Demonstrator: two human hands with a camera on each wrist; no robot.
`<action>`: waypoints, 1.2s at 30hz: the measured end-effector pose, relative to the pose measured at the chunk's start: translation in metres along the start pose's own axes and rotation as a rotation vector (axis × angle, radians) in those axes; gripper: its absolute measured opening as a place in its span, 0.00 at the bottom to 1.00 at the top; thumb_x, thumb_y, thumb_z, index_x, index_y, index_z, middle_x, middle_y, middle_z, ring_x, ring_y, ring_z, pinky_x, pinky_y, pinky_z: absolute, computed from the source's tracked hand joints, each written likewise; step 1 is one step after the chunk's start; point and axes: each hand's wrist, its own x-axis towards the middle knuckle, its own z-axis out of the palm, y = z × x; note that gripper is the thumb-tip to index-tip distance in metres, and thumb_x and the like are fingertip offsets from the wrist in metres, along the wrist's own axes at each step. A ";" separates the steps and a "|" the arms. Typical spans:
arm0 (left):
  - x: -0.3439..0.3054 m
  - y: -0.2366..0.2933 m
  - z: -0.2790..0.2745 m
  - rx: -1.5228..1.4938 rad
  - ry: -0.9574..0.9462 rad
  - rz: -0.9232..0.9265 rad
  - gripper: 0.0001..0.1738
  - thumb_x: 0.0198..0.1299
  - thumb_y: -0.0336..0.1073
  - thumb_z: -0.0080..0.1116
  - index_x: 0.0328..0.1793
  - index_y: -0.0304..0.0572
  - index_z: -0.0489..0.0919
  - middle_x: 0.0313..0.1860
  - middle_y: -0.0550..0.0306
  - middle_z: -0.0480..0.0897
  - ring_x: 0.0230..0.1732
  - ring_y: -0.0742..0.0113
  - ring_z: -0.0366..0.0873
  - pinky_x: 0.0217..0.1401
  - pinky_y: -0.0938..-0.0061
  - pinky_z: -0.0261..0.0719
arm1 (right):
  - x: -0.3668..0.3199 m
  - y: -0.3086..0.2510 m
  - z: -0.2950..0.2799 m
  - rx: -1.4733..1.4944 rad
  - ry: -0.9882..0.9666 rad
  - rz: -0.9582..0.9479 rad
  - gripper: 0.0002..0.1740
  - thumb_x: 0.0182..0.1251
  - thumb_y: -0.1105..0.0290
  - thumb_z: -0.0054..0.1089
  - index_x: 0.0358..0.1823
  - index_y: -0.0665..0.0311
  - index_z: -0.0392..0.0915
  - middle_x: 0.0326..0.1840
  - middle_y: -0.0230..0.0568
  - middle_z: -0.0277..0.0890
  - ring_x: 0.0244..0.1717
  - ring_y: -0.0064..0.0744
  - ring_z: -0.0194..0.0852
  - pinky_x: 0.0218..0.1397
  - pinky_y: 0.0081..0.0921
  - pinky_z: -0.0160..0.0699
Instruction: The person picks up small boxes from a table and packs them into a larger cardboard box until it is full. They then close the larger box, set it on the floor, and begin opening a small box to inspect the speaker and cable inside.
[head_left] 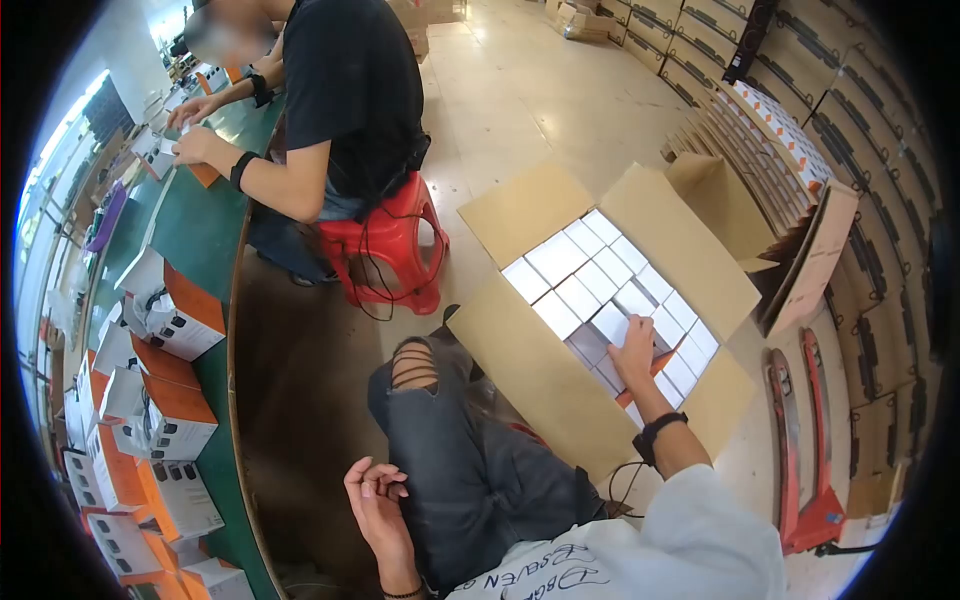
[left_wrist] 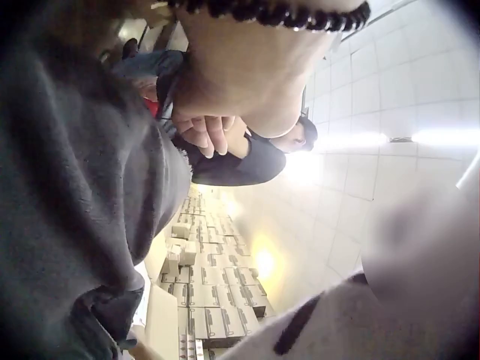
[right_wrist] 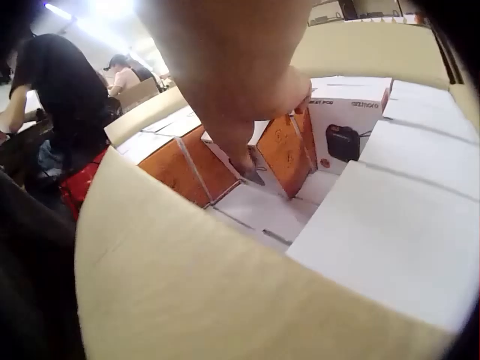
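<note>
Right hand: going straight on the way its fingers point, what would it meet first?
The right hand pinches the orange-sided box in the carton; straight beyond it, probably the white boxes beneath, though depth is unclear.

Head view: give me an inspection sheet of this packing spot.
Surface: green table at left; tiled floor.
Job's things: open carton on the floor, filled with small boxes.
Clutter: orange-white boxes along the table.
Grips: right hand pinches an orange-sided box in the carton; left hand loosely curled, holds nothing.
Cables: black cable under the right arm.
Surroundings: stacked cartons, seated person on red stool, red pallet jack.
</note>
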 end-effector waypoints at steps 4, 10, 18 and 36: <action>-0.004 0.005 0.008 0.054 -0.048 0.015 0.21 0.76 0.34 0.50 0.71 0.37 0.66 0.54 0.51 0.80 0.54 0.65 0.80 0.53 0.72 0.76 | -0.026 -0.031 -0.045 0.339 0.210 -0.091 0.37 0.47 0.75 0.76 0.60 0.69 0.68 0.63 0.57 0.69 0.65 0.58 0.70 0.70 0.45 0.71; -0.009 0.019 0.094 0.174 -0.443 -0.126 0.59 0.55 0.24 0.69 0.87 0.43 0.43 0.82 0.40 0.58 0.80 0.49 0.63 0.81 0.54 0.63 | -0.151 -0.175 -0.119 0.939 0.098 -0.501 0.40 0.51 0.73 0.80 0.64 0.67 0.65 0.67 0.63 0.72 0.67 0.57 0.75 0.70 0.46 0.74; 0.031 0.112 0.012 0.717 -0.503 0.145 0.55 0.48 0.41 0.83 0.76 0.33 0.58 0.75 0.38 0.70 0.74 0.50 0.72 0.74 0.62 0.71 | -0.201 -0.252 -0.119 1.204 -0.283 -0.977 0.61 0.42 0.67 0.90 0.75 0.64 0.54 0.70 0.64 0.64 0.75 0.63 0.63 0.74 0.53 0.68; 0.059 0.138 -0.028 1.035 -0.697 0.298 0.30 0.64 0.44 0.70 0.69 0.39 0.80 0.57 0.45 0.84 0.52 0.46 0.85 0.55 0.63 0.85 | -0.144 -0.283 -0.080 1.022 -0.783 -1.021 0.51 0.44 0.71 0.87 0.73 0.61 0.68 0.58 0.49 0.83 0.57 0.49 0.85 0.62 0.37 0.83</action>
